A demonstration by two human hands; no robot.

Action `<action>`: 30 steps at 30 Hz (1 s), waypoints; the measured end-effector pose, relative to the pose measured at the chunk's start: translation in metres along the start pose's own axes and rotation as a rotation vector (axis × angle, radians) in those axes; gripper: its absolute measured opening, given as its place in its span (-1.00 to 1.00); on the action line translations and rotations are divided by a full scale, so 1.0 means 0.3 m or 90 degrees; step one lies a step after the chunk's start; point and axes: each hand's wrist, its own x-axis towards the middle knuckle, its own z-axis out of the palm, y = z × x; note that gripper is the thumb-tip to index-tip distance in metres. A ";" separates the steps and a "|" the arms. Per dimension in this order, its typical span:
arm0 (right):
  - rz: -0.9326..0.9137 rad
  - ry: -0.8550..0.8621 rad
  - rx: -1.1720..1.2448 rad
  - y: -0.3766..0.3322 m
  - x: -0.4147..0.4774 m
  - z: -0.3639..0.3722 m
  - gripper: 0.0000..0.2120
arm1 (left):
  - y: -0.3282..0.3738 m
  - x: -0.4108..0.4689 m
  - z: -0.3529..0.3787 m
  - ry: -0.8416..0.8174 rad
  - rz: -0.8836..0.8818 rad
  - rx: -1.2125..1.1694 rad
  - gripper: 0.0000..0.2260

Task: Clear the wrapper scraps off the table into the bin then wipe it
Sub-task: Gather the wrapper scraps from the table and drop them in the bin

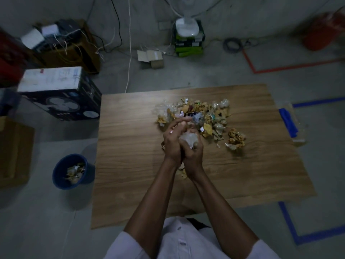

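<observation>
Floor (37,221) of grey concrete is spreading round everything, with blue tape (288,221) marking lines on it at the right; the tabletop (214,184), a wood-grain board, is lying across the middle of the view; a dark fan box (61,101) with a white top is standing on the floor just off the tabletop's far left corner; a blue bin (56,171) is sitting on the floor beside the tabletop's left edge, upright and open, holding gold and white scraps in its bottom.

The wrapper scraps (203,111) are lying heaped on the far middle of the tabletop: crumpled gold foil, clear crinkled plastic, bits of white paper and a few green and dark blue pieces, all loosely tangled; a smaller cluster (236,139) of gold and clear pieces is lying apart at the heap's near right.

The left hand (171,144) and the right hand (194,154) are meeting at the near edge of the heap, heels pressed together; each grip is curling inward, fingers cupped round a clump (187,138) of clear and white wrappers that is showing between them, the left fingertips reaching over into the heap; a single gold scrap (183,174) is peeking out on the tabletop beneath the wrists.
</observation>
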 end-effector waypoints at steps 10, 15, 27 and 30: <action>0.055 0.107 0.034 -0.048 0.030 0.062 -0.84 | -0.038 -0.020 -0.003 0.076 0.022 0.243 -0.78; 0.070 0.038 -0.055 -0.021 0.048 -0.023 -0.80 | -0.066 -0.107 0.056 -0.009 0.030 0.189 -0.66; 0.058 -0.018 0.020 -0.100 0.055 0.235 -0.78 | 0.088 -0.003 -0.111 0.242 0.108 0.232 -0.68; 0.078 -0.071 0.055 -0.068 0.026 0.364 -0.79 | 0.149 -0.021 -0.222 0.271 0.128 0.201 -0.65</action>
